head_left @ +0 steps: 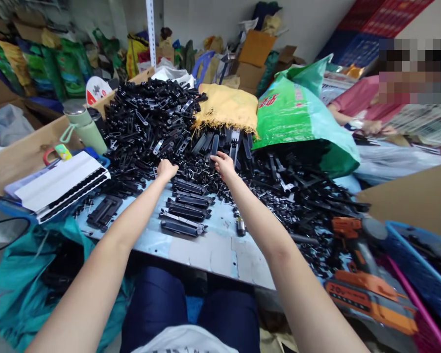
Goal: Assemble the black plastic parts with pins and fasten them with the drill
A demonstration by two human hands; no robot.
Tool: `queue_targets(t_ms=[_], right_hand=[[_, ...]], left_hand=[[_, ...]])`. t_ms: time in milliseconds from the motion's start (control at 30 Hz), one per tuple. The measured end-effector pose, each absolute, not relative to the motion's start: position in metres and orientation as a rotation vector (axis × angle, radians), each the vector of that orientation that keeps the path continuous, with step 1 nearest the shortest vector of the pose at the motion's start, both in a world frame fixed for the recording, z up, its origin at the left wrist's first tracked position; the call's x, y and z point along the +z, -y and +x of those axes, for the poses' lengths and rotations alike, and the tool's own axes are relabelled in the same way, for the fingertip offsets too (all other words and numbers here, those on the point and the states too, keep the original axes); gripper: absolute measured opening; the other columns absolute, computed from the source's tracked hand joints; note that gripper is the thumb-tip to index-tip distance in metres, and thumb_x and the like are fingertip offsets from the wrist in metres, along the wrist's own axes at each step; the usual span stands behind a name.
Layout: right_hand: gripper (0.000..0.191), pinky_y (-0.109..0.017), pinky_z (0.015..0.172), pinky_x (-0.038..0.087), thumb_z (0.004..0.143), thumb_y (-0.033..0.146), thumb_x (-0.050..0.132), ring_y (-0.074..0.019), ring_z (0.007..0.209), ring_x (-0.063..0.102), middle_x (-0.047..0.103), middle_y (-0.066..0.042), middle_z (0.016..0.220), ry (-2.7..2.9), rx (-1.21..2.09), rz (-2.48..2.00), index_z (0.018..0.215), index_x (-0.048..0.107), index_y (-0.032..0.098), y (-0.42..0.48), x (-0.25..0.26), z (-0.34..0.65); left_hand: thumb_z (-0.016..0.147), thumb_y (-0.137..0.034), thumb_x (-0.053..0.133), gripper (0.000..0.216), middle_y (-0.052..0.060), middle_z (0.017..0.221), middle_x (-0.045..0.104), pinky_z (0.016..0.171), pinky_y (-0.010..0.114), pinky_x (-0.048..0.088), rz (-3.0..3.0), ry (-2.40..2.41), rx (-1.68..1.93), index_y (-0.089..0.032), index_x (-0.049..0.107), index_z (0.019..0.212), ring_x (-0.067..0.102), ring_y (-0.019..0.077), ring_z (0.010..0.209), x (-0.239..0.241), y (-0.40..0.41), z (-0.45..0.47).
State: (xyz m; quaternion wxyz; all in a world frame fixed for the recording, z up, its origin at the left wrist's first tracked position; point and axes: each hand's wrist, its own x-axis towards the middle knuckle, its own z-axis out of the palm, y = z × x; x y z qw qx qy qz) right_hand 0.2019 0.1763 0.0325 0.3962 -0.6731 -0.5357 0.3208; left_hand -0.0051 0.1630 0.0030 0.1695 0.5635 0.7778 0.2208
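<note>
Stuffed sacks (71, 71) and boxes (257, 48) line the back of a workroom, beyond a pale blue tabletop (220, 230) strewn with black parts. Loose parts rise in a tall heap (143, 117) at the far left of the tabletop, and the left hand (168, 169) is at its near edge, fingers curled under; they hide whatever may be between them, so I cannot tell if it grips anything. The right hand (223, 165) is beside the strips (215, 144) that poke out below a yellow sack (228, 105). Its thumb and forefinger are bent close to one strip, but blur makes it hard to say whether they pinch it. Small bits (196, 172) lie between the hands, probably so that either can pick from them.

Nearer the body, a tidy row (188, 211) of black pieces lies side by side, apparently to keep them apart from the loose stock. A green sack (297, 110) lies mouth forward at right, perhaps to let its contents spill within reach. An orange drill (367, 289) lies by the right forearm, likely to be handy, next to a blue basket (413, 267). Farther right, a co-worker's pink sleeve (356, 98) shows.
</note>
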Motion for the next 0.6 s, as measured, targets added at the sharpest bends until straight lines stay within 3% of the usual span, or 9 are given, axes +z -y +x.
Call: queue_targets(t_ms=[67, 167, 267, 300, 400, 500, 600], right_hand=[[0.045, -0.019, 0.053, 0.045, 0.075, 0.033, 0.058, -0.0074, 0.059, 0.054, 0.062, 0.0, 0.08, 1.31, 0.984, -1.522, 0.117, 0.052, 0.017, -0.144, 0.032, 0.215], [0.051, -0.021, 0.055, 0.045, 0.067, 0.033, 0.064, -0.0095, 0.063, 0.054, 0.061, 0.0, 0.084, 1.292, 1.203, -1.237, 0.115, 0.053, 0.019, -0.078, 0.028, 0.243], [0.049, -0.027, 0.063, 0.046, 0.065, 0.031, 0.064, -0.0141, 0.073, 0.055, 0.061, -0.002, 0.089, 1.577, 1.139, -1.283, 0.111, 0.054, 0.02, -0.006, 0.02, 0.275], [0.042, -0.029, 0.065, 0.045, 0.065, 0.029, 0.063, -0.0154, 0.075, 0.055, 0.06, -0.002, 0.088, 1.724, 1.043, -1.349, 0.105, 0.056, 0.019, 0.014, 0.017, 0.284], [0.028, -0.031, 0.069, 0.044, 0.065, 0.024, 0.061, -0.0183, 0.077, 0.053, 0.058, -0.004, 0.085, 2.08, 0.635, -1.582, 0.091, 0.056, 0.017, 0.062, 0.005, 0.303], [0.026, -0.033, 0.073, 0.044, 0.074, 0.021, 0.056, -0.0223, 0.084, 0.055, 0.06, -0.01, 0.091, 2.271, 0.251, -1.771, 0.099, 0.055, 0.015, 0.094, -0.009, 0.307], [0.032, -0.037, 0.081, 0.044, 0.084, 0.029, 0.052, -0.0264, 0.098, 0.053, 0.059, -0.015, 0.11, 2.458, 0.063, -1.713, 0.113, 0.054, 0.014, 0.118, -0.023, 0.305]], left_hand=[[0.077, -0.032, 0.055, 0.025, 0.011, 0.09, 0.065, 0.077, 0.029, 0.045, 1.598, -2.189, 0.772, -0.012, 0.059, 0.091, 0.062, 0.0208, 0.088, 0.007, -0.16, -0.007], [0.081, -0.028, 0.051, 0.026, 0.009, 0.093, 0.063, 0.081, 0.028, 0.044, 1.651, -2.091, 1.374, -0.011, 0.054, 0.099, 0.059, 0.016, 0.087, 0.023, -0.133, -0.01], [0.082, -0.029, 0.051, 0.023, 0.008, 0.095, 0.061, 0.085, 0.032, 0.043, 2.088, -1.719, 1.787, -0.013, 0.054, 0.099, 0.057, 0.0175, 0.092, 0.047, -0.069, -0.001], [0.084, -0.028, 0.05, 0.02, 0.008, 0.094, 0.061, 0.085, 0.033, 0.043, 2.362, -1.5, 1.684, -0.014, 0.054, 0.098, 0.056, 0.0179, 0.093, 0.053, -0.041, 0.007], [0.088, -0.018, 0.041, 0.015, 0.005, 0.078, 0.06, 0.076, 0.033, 0.043, 3.016, -0.756, 0.933, -0.014, 0.055, 0.092, 0.057, 0.016, 0.078, 0.052, 0.043, 0.041], [0.086, -0.008, 0.038, 0.016, 0.006, 0.073, 0.057, 0.069, 0.032, 0.041, 3.131, -0.711, 0.334, -0.012, 0.054, 0.086, 0.056, 0.0177, 0.073, 0.021, 0.096, 0.074], [0.087, -0.009, 0.041, 0.016, 0.009, 0.082, 0.059, 0.07, 0.032, 0.041, 3.032, -0.87, 0.165, -0.011, 0.054, 0.095, 0.056, 0.0201, 0.081, -0.019, 0.107, 0.083]])
